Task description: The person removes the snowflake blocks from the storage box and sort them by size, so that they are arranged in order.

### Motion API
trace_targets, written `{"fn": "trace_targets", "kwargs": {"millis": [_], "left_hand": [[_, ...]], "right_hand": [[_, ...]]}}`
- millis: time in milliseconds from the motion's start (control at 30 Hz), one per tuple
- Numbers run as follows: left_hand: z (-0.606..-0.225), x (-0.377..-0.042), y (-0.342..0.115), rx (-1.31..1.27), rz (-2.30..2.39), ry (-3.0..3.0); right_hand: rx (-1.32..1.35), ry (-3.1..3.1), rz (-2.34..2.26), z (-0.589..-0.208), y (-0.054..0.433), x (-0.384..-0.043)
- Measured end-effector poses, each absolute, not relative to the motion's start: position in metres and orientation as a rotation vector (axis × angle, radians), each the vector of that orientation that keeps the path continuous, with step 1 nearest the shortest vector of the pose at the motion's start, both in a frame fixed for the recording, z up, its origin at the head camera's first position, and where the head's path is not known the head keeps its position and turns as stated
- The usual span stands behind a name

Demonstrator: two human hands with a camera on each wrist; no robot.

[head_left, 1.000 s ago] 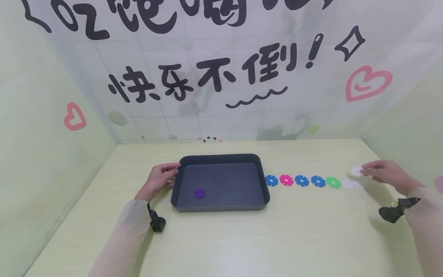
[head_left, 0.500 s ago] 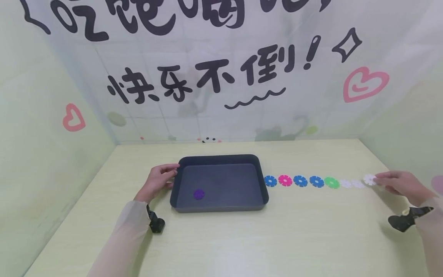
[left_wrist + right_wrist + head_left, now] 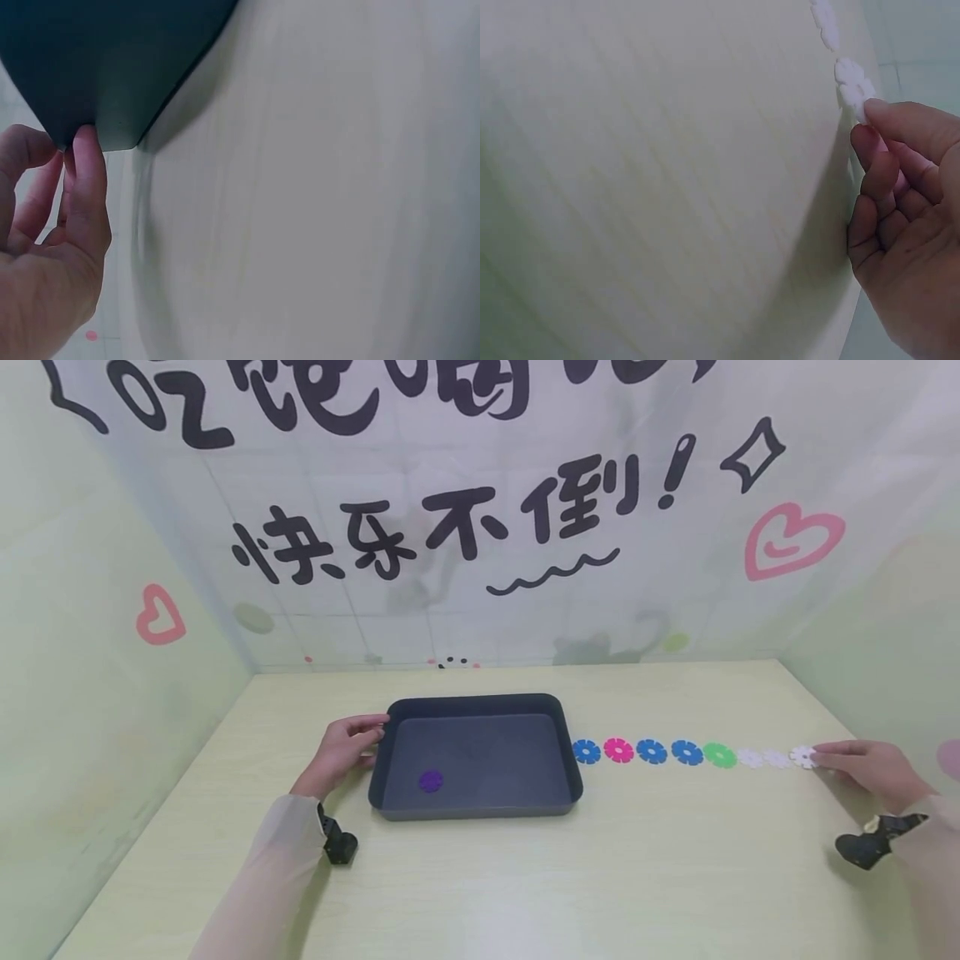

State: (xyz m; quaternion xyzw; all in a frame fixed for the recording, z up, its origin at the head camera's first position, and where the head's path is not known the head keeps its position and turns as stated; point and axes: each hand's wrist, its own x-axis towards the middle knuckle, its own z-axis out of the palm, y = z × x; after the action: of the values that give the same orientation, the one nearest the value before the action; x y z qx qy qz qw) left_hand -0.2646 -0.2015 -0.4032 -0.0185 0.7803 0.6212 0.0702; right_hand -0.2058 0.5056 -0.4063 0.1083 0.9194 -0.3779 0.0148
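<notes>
My left hand [image 3: 342, 753] pinches the left rim of a dark grey rectangular tray [image 3: 476, 812], thumb and fingers on either side of its wall in the left wrist view. Inside the tray, towards the front left, lies a purple notched snowflake disc [image 3: 431, 782]. At the far right, a white snowflake disc [image 3: 801, 757] is pinched between thumb and fingertips of my right hand [image 3: 873, 770]. It sits at the end of a row running right from the tray: a pink disc [image 3: 618, 750], several blue ones, a green disc [image 3: 720, 755] and two white discs [image 3: 776, 759].
The pale wooden table [image 3: 480, 885] is bounded by a printed back wall [image 3: 450, 610] and by side walls, the right one close beyond my right hand. A black wrist camera [image 3: 862, 850] sits on the right forearm, another [image 3: 341, 846] on the left.
The right hand has moved right and down with the white disc, from above the row to its right end. The left hand stays on the tray.
</notes>
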Motion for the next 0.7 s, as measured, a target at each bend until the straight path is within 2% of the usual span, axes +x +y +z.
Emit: {"fn": "trace_targets", "kwargs": {"millis": [367,700], "left_hand": [[-0.4036,-0.2655,-0.2022,-0.067,1.870,2.346],[-0.4030,-0.2662,-0.2014,-0.054,1.887,2.342]], "right_hand": [[0.322,2.923,-1.045,-0.4079,0.5025,-0.2062],[0.312,2.889,-1.107,-0.4065,0.5047,-0.2049]]}}
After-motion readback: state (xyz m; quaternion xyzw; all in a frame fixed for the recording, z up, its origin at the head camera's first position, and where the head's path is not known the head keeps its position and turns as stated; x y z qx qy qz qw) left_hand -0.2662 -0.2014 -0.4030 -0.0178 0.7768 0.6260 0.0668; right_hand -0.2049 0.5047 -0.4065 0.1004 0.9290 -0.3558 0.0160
